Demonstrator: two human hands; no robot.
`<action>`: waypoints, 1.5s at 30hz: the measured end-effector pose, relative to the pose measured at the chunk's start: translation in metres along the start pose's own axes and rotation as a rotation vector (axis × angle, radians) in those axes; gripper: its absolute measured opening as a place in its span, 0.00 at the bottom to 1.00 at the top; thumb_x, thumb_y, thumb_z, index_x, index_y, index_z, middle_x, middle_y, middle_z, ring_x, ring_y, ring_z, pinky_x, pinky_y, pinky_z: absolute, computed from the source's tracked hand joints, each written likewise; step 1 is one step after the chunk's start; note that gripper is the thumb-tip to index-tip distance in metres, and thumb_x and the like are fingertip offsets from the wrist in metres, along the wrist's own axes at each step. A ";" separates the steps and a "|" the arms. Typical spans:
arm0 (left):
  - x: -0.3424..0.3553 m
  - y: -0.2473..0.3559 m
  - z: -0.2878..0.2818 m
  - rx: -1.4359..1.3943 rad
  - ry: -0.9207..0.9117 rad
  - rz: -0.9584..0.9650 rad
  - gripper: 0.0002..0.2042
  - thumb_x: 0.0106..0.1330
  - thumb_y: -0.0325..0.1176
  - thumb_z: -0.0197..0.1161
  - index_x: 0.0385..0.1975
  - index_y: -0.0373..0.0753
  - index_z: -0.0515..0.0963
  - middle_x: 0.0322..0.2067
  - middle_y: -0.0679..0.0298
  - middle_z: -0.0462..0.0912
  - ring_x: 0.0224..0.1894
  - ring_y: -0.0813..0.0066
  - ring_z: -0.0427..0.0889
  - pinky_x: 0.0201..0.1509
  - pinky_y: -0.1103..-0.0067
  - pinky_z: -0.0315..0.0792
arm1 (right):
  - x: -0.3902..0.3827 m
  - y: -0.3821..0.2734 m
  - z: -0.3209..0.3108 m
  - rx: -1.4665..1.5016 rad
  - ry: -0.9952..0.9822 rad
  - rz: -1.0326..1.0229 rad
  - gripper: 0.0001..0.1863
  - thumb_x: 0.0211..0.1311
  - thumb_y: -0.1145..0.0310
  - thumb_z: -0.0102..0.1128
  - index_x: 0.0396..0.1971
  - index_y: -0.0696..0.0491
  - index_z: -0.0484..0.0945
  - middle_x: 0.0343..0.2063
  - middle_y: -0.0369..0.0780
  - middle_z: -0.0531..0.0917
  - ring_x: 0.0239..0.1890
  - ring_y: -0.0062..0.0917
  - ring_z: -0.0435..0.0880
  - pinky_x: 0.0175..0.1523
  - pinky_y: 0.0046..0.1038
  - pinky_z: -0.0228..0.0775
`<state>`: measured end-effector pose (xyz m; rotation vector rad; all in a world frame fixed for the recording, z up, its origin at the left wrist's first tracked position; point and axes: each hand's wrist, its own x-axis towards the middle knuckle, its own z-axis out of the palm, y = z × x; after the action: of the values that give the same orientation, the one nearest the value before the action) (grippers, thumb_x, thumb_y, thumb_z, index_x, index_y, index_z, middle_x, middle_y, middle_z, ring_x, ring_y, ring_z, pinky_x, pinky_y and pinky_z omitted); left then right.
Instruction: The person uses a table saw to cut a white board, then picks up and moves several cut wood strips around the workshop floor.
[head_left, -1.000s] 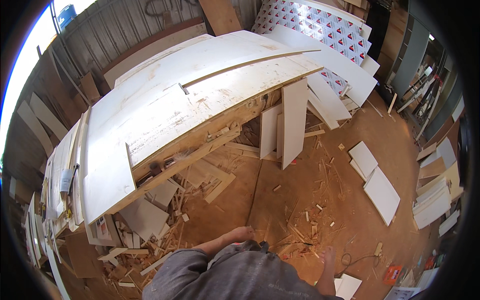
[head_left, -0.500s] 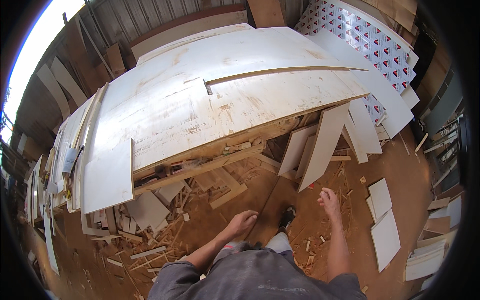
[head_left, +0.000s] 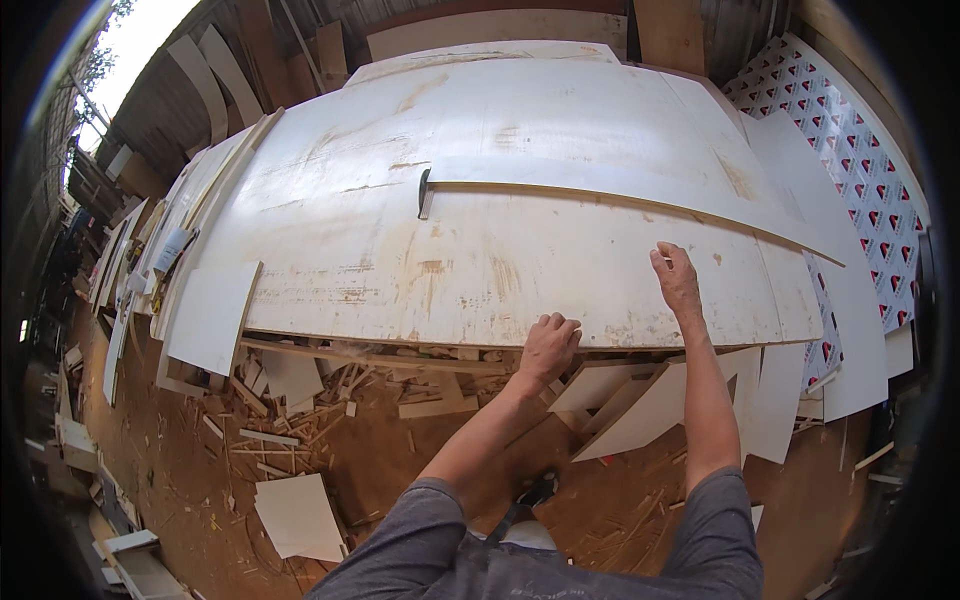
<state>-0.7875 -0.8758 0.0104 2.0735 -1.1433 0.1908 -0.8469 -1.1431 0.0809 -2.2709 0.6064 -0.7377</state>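
Note:
A large white-topped worktable (head_left: 330, 240) fills the middle. A long narrow white strip (head_left: 600, 190) lies across it, with a small dark object (head_left: 424, 192) at its left end, too small to name clearly. My left hand (head_left: 550, 345) is at the table's front edge, fingers bent and slightly apart, with nothing visible in it. My right hand (head_left: 672, 268) reaches over the top just short of the strip, fingers loosely bent and apart, empty. A square white board (head_left: 208, 315) lies at the table's left front corner.
Patterned sheets (head_left: 870, 200) and white panels lean at the right. Boards and tools (head_left: 170, 250) crowd the left end. Wood offcuts (head_left: 300, 420) litter the floor under the front edge, with a loose white board (head_left: 298, 515). Curved boards (head_left: 205, 90) lean on the back wall.
The view has turned square to the table and come closer. Both hands have risen from low over the floor to the table, the right one reaching forward over its top.

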 end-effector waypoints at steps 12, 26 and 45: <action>0.049 0.002 0.034 0.262 0.029 -0.157 0.14 0.62 0.37 0.61 0.46 0.43 0.76 0.29 0.65 0.74 0.32 0.66 0.73 0.37 0.71 0.66 | 0.216 0.098 0.090 -0.348 -0.025 -0.036 0.30 0.64 0.50 0.53 0.58 0.56 0.70 0.58 0.48 0.72 0.61 0.42 0.67 0.65 0.39 0.60; 0.049 -0.006 0.037 0.332 0.020 -0.182 0.14 0.58 0.39 0.64 0.43 0.47 0.77 0.26 0.68 0.72 0.31 0.70 0.72 0.34 0.74 0.67 | 0.252 0.108 0.124 -0.614 -0.128 -0.088 0.28 0.69 0.49 0.42 0.59 0.52 0.70 0.58 0.42 0.73 0.66 0.37 0.63 0.70 0.41 0.49; -0.070 -0.043 -0.098 0.491 0.316 -0.538 0.24 0.59 0.38 0.66 0.54 0.37 0.71 0.57 0.48 0.65 0.61 0.49 0.63 0.64 0.61 0.59 | 0.027 0.099 0.021 -0.544 -0.198 -0.234 0.20 0.66 0.56 0.50 0.53 0.49 0.75 0.58 0.38 0.73 0.66 0.32 0.62 0.71 0.42 0.48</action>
<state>-0.7742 -0.7491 0.0248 2.5778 -0.3402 0.5530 -0.8345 -1.2162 0.0065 -2.9131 0.4921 -0.4803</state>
